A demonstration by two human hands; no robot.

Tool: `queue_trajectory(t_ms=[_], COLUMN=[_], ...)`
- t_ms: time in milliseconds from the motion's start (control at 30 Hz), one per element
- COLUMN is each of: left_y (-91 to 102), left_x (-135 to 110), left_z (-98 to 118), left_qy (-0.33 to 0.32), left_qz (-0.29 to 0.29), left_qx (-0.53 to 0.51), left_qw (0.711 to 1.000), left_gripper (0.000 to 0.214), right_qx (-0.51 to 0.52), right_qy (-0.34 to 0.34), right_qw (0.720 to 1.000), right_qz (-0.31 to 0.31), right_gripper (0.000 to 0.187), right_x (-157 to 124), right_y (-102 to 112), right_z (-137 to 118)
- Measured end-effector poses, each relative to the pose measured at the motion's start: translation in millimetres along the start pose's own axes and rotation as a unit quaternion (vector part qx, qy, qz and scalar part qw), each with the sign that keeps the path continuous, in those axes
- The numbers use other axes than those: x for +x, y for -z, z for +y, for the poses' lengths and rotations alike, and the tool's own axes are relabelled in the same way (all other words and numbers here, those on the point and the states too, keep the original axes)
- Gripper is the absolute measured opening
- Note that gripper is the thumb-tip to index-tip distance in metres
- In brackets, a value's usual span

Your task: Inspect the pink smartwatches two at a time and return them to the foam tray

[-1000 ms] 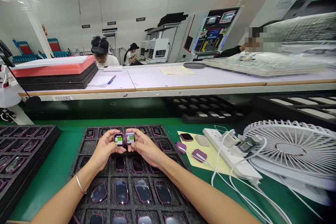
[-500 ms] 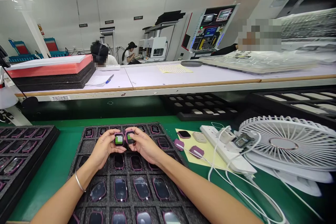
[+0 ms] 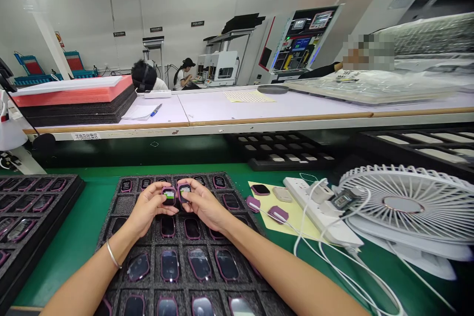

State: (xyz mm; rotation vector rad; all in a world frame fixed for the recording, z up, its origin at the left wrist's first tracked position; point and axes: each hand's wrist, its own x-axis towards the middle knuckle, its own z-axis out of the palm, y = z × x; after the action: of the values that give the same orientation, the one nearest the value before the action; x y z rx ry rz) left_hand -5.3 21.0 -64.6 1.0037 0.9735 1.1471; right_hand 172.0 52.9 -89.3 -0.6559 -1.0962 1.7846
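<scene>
Between its thumb and fingers my left hand (image 3: 150,206) grips a purple-framed smartwatch body (image 3: 169,196) with a lit screen showing a green band. Close beside it, a second lit watch body (image 3: 183,192) is pinched in my right hand (image 3: 203,204), the thumb on its screen. Both are held just above a dark foam tray (image 3: 153,240). Its compartments hold several purple-rimmed watch bodies, such as one dark-screened watch (image 3: 170,265); those at the far row show lit text. My hands and forearms hide some of the compartments.
Another foam tray (image 3: 70,196) of watches lies at left. To the right are a yellow sheet (image 3: 255,188) with watch pieces, a white power strip (image 3: 314,212) with cables, and a white fan (image 3: 403,205). A raised shelf (image 3: 207,108) runs across; people sit beyond it.
Both watch screens have changed, with less green and more white showing. The thumbs have shifted slightly over the screens. Both watches stay in my hands.
</scene>
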Motion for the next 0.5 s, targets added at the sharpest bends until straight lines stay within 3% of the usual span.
queue_trajectory(t_ms=[500], left_y=[0.2], left_x=[0.6], left_z=[-1.5], left_qy=[0.002], left_qz=[0.000], left_qx=[0.001], left_qw=[1.000], left_gripper=[0.040], right_qx=[-0.006], right_qy=[-0.006], right_qw=[1.000], right_qz=[0.004], right_gripper=[0.035], right_x=[0.3], right_y=[-0.2], right_z=[0.6])
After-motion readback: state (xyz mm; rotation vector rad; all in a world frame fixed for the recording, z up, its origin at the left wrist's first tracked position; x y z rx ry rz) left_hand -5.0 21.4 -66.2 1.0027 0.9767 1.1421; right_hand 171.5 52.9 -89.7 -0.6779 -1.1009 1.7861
